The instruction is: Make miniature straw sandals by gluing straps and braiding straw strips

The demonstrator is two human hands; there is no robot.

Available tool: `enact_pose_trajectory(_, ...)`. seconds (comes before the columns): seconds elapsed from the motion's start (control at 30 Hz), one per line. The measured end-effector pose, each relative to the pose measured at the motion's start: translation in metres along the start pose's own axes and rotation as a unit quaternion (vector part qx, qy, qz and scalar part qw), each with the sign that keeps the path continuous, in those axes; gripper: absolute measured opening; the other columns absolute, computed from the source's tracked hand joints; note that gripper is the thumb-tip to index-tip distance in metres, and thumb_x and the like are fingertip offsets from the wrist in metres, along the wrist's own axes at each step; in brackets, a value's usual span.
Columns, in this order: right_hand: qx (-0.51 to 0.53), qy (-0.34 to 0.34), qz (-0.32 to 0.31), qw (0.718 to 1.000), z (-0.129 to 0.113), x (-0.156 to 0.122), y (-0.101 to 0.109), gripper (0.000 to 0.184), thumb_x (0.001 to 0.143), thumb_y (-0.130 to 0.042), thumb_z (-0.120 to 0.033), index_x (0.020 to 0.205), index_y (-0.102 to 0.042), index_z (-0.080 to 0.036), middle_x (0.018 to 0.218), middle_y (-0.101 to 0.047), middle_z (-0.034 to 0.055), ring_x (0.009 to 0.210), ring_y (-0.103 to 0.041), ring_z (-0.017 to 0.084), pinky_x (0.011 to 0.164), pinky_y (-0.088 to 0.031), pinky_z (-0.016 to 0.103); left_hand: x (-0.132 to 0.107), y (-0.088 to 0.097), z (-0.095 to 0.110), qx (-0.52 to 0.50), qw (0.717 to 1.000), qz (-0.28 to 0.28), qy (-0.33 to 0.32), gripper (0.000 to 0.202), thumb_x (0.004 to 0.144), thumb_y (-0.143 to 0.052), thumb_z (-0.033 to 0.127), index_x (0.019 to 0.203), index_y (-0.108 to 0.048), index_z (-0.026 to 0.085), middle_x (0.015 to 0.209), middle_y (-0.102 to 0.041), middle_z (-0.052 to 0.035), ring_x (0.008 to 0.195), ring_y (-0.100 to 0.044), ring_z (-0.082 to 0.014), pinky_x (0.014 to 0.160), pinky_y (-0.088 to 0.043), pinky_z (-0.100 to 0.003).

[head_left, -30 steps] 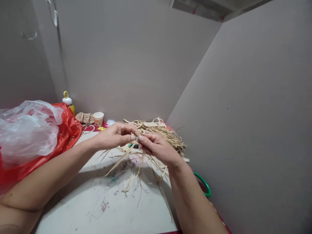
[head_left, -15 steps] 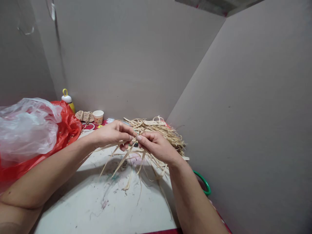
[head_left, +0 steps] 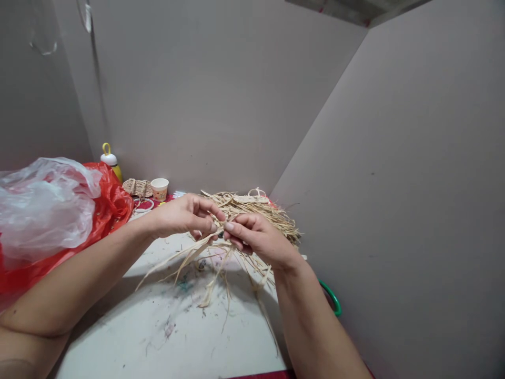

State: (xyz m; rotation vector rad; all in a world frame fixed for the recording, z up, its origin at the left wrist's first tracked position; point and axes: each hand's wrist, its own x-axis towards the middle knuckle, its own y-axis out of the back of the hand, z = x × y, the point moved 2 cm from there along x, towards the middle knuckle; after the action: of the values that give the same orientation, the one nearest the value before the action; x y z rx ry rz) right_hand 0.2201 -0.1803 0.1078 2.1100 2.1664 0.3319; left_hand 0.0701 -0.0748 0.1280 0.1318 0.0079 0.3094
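My left hand [head_left: 185, 216] and my right hand [head_left: 256, 239] meet fingertip to fingertip above a white stained table [head_left: 158, 326]. Both are closed in a pinch on a few pale straw strips [head_left: 189, 255], which trail down and to the left from the fingers. Just behind the hands lies a loose heap of the same dry straw [head_left: 260, 213] on the table. Some thin strands hang under my right wrist.
A red plastic bag [head_left: 106, 210] with a clear bag [head_left: 43, 208] on it fills the left side. At the back stand a yellow bottle [head_left: 110, 160], a small woven piece [head_left: 137, 187] and a paper cup [head_left: 159, 189]. A green ring [head_left: 331, 297] lies by the right wall.
The strips in my fingers have swung lower and further left, now fanning towards the table. My hands have stayed together with small finger movements.
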Motion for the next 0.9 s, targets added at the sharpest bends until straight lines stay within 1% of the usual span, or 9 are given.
enact_pose_trajectory(0.13, -0.015, -0.007, -0.003, 1.0, 0.001, -0.001, 0.001, 0.032, 0.082, -0.06, -0.043, 0.068, -0.062, -0.015, 0.047, -0.048, -0.006, 0.039, -0.036, 0.004, 0.038, -0.026, 0.018, -0.001, -0.002, 0.001, 0.006, 1.0, -0.002, -0.006, 0.021, 0.068, -0.068, 0.02, 0.088, -0.062, 0.016, 0.061, -0.062, 0.0009, 0.052, -0.054, -0.0095, 0.051, -0.042, -0.022)
enact_pose_trajectory(0.3, -0.025, -0.001, 0.002, 1.0, 0.002, -0.001, 0.002, 0.031, 0.083, -0.059, -0.042, 0.069, -0.063, -0.015, 0.047, -0.048, -0.0058, 0.039, -0.037, 0.004, 0.038, -0.026, 0.018, -0.002, 0.0, 0.001, 0.001, 1.0, 0.022, -0.021, 0.022, 0.066, -0.067, 0.016, 0.084, -0.055, 0.018, 0.058, -0.059, 0.0021, 0.049, -0.051, -0.0092, 0.05, -0.04, -0.022)
enact_pose_trajectory(0.5, -0.036, 0.002, 0.005, 0.999, 0.0, -0.002, 0.001, 0.031, 0.083, -0.06, -0.041, 0.067, -0.061, -0.015, 0.047, -0.048, -0.0055, 0.04, -0.037, 0.005, 0.038, -0.026, 0.018, 0.0, 0.002, 0.001, 0.004, 1.0, 0.011, -0.009, 0.014, 0.067, -0.067, 0.019, 0.08, -0.063, 0.015, 0.057, -0.058, 0.0013, 0.05, -0.049, -0.0086, 0.051, -0.038, -0.022)
enact_pose_trajectory(0.63, -0.017, 0.011, 0.005, 1.0, 0.0, -0.001, -0.001, 0.034, 0.082, -0.06, -0.044, 0.067, -0.061, -0.013, 0.046, -0.046, -0.0061, 0.039, -0.034, 0.004, 0.038, -0.025, 0.018, 0.001, 0.004, -0.002, -0.027, 0.999, 0.017, -0.002, 0.013, 0.065, -0.069, 0.019, 0.077, -0.066, 0.015, 0.061, -0.062, -0.0004, 0.051, -0.051, -0.0085, 0.051, -0.037, -0.021)
enact_pose_trajectory(0.73, -0.002, 0.008, 0.02, 1.0, 0.001, 0.001, 0.0, 0.035, 0.082, -0.06, -0.045, 0.07, -0.064, -0.013, 0.045, -0.045, -0.0065, 0.038, -0.034, 0.004, 0.038, -0.024, 0.018, 0.003, 0.004, -0.006, -0.041, 0.999, 0.022, -0.002, 0.012, 0.066, -0.069, 0.018, 0.077, -0.068, 0.016, 0.065, -0.065, -0.0022, 0.054, -0.052, -0.0087, 0.051, -0.036, -0.02)
enact_pose_trajectory(0.83, -0.007, 0.005, 0.042, 0.999, 0.002, 0.002, 0.001, 0.034, 0.081, -0.062, -0.045, 0.073, -0.066, -0.012, 0.046, -0.048, -0.006, 0.038, -0.034, 0.003, 0.038, -0.024, 0.018, 0.006, 0.004, -0.009, -0.049, 0.998, 0.041, -0.021, 0.01, 0.068, -0.068, 0.017, 0.078, -0.069, 0.016, 0.066, -0.066, -0.0021, 0.054, -0.053, -0.008, 0.05, -0.035, -0.019)
enact_pose_trajectory(0.9, -0.018, 0.003, 0.059, 0.998, 0.003, 0.004, 0.002, 0.035, 0.081, -0.063, -0.046, 0.069, -0.065, -0.013, 0.048, -0.051, -0.0044, 0.038, -0.035, 0.003, 0.038, -0.025, 0.017, 0.007, 0.003, -0.01, -0.042, 0.996, 0.061, -0.046, 0.009, 0.069, -0.069, 0.018, 0.077, -0.07, 0.016, 0.063, -0.066, -0.0014, 0.052, -0.051, -0.0076, 0.049, -0.035, -0.019)
